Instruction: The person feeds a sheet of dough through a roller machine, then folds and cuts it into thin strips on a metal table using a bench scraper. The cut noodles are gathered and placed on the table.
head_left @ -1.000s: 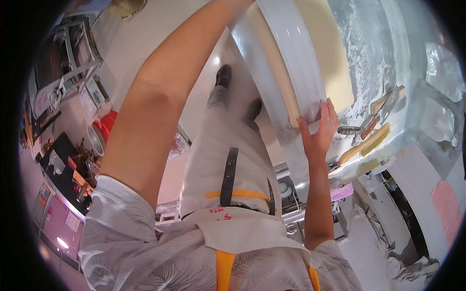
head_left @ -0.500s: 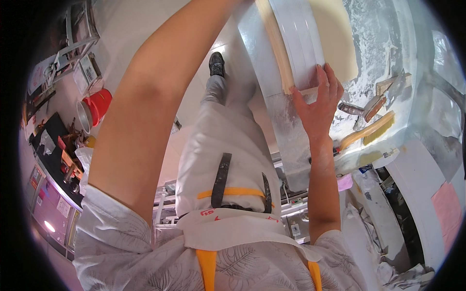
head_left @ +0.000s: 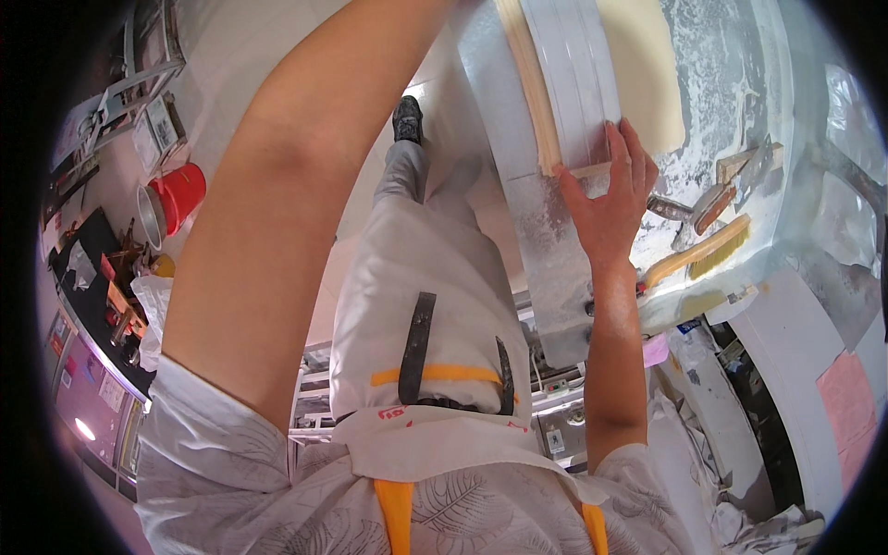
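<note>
A long, ribbed, pale grey panel (head_left: 572, 79) lies on the worktop (head_left: 553, 305), its far end running out at the top of the view. The right hand (head_left: 608, 199) is at the panel's near end, fingers and thumb spread wide: the thumb is by its left corner and the fingertips are at its right edge. Whether they grip it or only rest there, I cannot tell. The left forearm (head_left: 393, 65) reaches up on the panel's left side; the left hand is out of view, so its state cannot be told. A layered cream strip (head_left: 529, 88) runs along the panel's left edge, and a smooth cream sheet (head_left: 647, 83) lies on its right. Farther right of the panel are a brown-handled tool (head_left: 713, 209) and a wooden brush (head_left: 700, 250).
</note>
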Available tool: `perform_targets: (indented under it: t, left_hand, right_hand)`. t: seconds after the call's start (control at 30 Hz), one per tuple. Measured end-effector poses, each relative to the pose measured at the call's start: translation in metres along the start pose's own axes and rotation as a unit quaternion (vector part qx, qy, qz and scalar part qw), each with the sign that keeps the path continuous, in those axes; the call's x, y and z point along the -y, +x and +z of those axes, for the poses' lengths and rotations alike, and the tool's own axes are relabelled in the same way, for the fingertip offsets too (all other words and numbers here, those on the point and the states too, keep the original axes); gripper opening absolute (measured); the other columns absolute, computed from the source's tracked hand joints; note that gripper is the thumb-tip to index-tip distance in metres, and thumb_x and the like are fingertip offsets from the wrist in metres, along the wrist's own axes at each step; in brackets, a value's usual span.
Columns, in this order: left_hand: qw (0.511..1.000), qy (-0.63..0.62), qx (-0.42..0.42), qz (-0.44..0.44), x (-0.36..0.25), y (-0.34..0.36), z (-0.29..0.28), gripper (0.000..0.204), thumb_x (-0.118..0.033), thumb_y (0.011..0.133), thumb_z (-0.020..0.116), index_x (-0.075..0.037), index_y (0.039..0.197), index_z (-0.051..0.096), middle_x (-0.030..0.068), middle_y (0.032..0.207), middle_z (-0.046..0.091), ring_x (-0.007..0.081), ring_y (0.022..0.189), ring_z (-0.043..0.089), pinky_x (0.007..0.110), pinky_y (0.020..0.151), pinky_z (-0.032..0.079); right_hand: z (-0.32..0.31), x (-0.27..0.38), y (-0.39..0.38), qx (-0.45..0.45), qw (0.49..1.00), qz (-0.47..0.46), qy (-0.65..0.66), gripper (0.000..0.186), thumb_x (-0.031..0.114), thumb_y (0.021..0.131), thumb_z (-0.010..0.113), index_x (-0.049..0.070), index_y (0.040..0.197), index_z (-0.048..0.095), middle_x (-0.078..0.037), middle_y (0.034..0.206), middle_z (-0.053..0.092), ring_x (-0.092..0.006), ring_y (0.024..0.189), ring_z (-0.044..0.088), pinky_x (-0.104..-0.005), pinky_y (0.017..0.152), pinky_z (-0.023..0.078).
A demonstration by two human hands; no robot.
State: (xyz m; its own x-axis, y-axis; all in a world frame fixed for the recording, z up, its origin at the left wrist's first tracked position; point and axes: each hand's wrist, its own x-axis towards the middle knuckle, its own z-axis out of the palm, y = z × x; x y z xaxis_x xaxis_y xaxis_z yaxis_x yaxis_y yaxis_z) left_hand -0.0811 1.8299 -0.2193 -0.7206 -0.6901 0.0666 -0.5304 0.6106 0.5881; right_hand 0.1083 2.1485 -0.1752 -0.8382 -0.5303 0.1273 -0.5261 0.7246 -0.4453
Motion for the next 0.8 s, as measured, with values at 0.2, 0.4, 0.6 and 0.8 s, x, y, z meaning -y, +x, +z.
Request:
perform_targets:
  t: [0.2,0.4,0.6,0.8]
  left_hand:
    - [0.999,-0.039,0.009,0.014,0.007,-0.002,-0.007,0.123,-0.065,0.083,0.075,0.012,0.163,0.024,0.0357,0.172,0.017,0.0481,0.161,0.014,0.052,0.133,0.014]
    - [0.998,-0.034,-0.051,0.028,0.007,0.001,0.011,0.124,-0.058,0.078,0.084,0.009,0.163,0.023,0.0389,0.169,0.015,0.0499,0.16,0.012,0.052,0.133,0.011]
    - [0.996,-0.076,-0.036,0.011,-0.002,-0.001,-0.007,0.121,-0.049,0.077,0.086,0.008,0.163,0.022,0.0385,0.169,0.012,0.0505,0.16,0.013,0.051,0.132,0.015]
    - [0.995,-0.086,-0.042,0.006,-0.004,-0.001,-0.005,0.118,-0.046,0.077,0.087,0.006,0.163,0.025,0.0376,0.168,0.017,0.0507,0.159,0.015,0.051,0.131,0.018]
  right_hand:
    - [-0.001,0.003,0.003,0.005,1.0,0.024,0.016,0.08,0.018,0.072,0.09,0.003,0.144,0.059,-0.022,0.154,0.054,-0.0436,0.13,0.051,-0.0532,0.111,0.043]
    - [-0.008,0.001,-0.002,0.005,1.0,0.019,0.014,0.079,0.019,0.074,0.089,0.003,0.145,0.058,-0.021,0.155,0.053,-0.0447,0.128,0.053,-0.0557,0.109,0.043]
    - [-0.014,0.006,0.0,0.025,0.998,0.04,0.03,0.08,0.019,0.073,0.089,0.002,0.145,0.058,-0.023,0.158,0.05,-0.0445,0.129,0.05,-0.0554,0.11,0.041]
    - [-0.012,0.001,-0.002,0.009,0.999,0.027,0.031,0.081,0.019,0.074,0.089,0.003,0.147,0.057,-0.021,0.159,0.049,-0.0442,0.13,0.05,-0.0568,0.11,0.04]
